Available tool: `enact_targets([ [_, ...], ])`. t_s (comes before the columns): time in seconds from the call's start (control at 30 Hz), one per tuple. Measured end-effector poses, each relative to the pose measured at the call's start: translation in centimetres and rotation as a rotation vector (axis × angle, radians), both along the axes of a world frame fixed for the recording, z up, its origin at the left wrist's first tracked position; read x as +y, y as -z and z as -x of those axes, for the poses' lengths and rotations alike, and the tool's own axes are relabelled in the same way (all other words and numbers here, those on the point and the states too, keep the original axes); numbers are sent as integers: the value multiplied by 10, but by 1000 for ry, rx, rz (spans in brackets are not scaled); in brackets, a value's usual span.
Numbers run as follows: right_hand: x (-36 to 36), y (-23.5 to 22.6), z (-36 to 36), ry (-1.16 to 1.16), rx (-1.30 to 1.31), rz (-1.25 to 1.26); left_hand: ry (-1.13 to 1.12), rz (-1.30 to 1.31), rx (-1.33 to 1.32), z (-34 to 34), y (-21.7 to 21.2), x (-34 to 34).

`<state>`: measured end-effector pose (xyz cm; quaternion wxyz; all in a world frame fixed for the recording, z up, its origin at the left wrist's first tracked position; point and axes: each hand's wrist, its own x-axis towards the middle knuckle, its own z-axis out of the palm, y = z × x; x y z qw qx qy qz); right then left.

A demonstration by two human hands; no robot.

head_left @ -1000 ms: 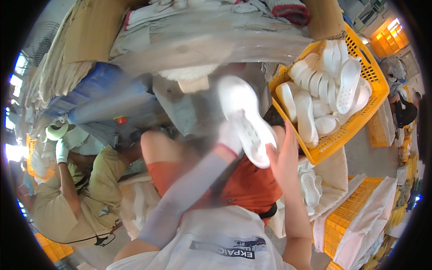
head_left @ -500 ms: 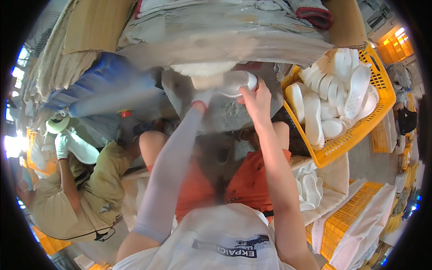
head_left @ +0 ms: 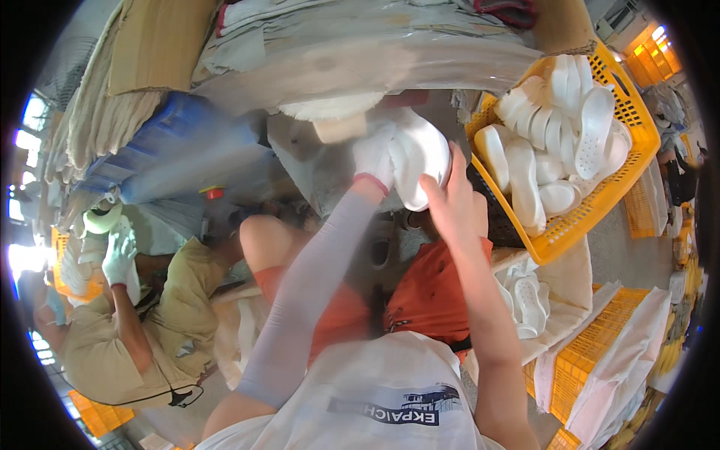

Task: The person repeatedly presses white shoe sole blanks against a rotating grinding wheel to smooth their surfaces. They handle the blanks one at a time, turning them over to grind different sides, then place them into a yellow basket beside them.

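Observation:
A white foam shoe (head_left: pixel 422 159), sole-shaped and turned at a slant, is held between my two hands. My left hand (head_left: pixel 373 156), in a white knit glove with a reddish cuff, closes on its left side. Bare, my right hand (head_left: pixel 456 201) grips the right edge, thumb and fingers around the rim. Just above and left of the shoe is a white fuzzy-edged wheel-like thing (head_left: pixel 330 107) with a pale block (head_left: pixel 340 130) under it. Whether the shoe touches them cannot be made out.
At the right stands a yellow basket (head_left: pixel 551 247) heaped with white foam shoes. More white shoes (head_left: pixel 525 300) lie on a cloth below it. On the left a co-worker's gloved hand (head_left: pixel 118 253) holds a white shoe part. Cardboard and plastic sheeting (head_left: pixel 360 64) hang overhead.
The shoe has come toward me and tilted from nearly level to upright. Both hands moved with it, the left to the right. The co-worker's gloved hand has risen across their white piece.

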<state>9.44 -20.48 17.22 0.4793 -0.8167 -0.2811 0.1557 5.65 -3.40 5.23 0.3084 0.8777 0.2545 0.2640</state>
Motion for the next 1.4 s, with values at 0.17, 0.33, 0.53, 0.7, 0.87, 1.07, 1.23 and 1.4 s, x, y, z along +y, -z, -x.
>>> enact_targets([
  [0.17, -3, 19, 27, -27, -2, -291, -101, -88, 513, -15, -3, 11],
  [0.33, 24, 37, 2, -78, 19, -355, -62, 599, -179, 3, 57, 53],
  [0.53, 61, 35, -43, -174, 302, -425, -170, 181, 136, 74, 50, 105],
  [0.7, 83, 61, -51, -110, 164, -181, 16, 412, 444, 94, -36, 67],
  [0.87, 90, 63, -24, -75, 71, -158, 105, 1006, -19, 86, -51, 27],
  [1.07, 29, 22, 11, -249, 71, 111, 133, 376, 131, 79, -55, -10],
  [1.23, -47, 28, 70, -541, -801, -1, -11, 783, 6, 82, -23, -42],
  [1.4, -31, 26, 71, -254, -115, -155, -93, -101, 524, 73, 52, 33],
])
